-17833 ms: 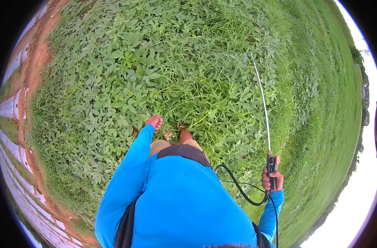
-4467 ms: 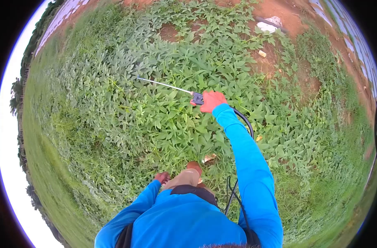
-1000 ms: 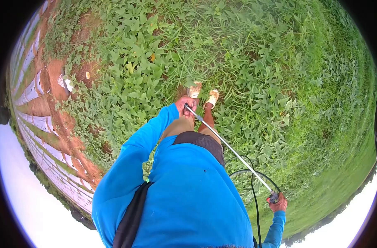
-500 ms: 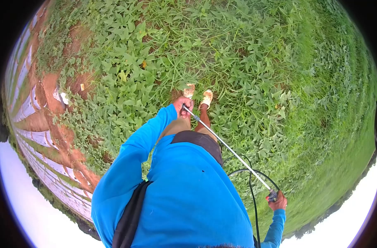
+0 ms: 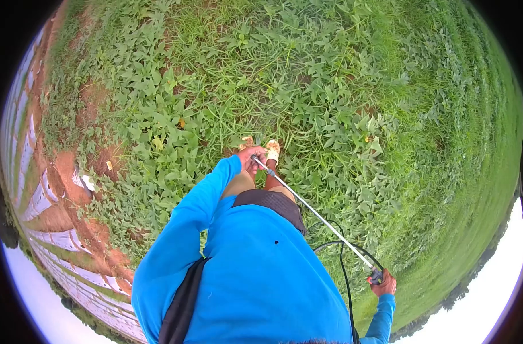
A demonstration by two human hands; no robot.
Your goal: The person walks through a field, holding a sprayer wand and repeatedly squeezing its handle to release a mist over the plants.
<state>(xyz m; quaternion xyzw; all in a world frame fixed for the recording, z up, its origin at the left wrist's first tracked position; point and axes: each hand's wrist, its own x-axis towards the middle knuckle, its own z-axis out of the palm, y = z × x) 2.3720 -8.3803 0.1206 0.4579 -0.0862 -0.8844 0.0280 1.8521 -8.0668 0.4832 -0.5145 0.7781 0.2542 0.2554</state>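
Observation:
My left hand [image 5: 250,159] is closed at the upper end of a sprayer wand, its fingers curled by the dark nozzle [image 5: 254,157]. The thin silvery sprayer wand [image 5: 316,212] slants across in front of my body, down to the right. At its other end, my right hand [image 5: 386,283] grips the dark sprayer handle [image 5: 377,277], which has a red part. A black hose [image 5: 348,286] loops from near the handle and runs down beside my blue shirt [image 5: 256,275]. Part of my right fingers is hidden behind the handle.
Leafy green vines and grass [image 5: 307,86] surround my shoes [image 5: 273,151]. At left, bare reddish soil [image 5: 72,178] borders rows covered with pale sheeting [image 5: 43,198]. A black strap [image 5: 181,304] hangs by my left side. A small pale scrap [image 5: 109,165] lies on the soil.
The plants and soil have shifted lower in view, and my feet appear slightly lower and further left. Both hands keep their hold on the wand and handle.

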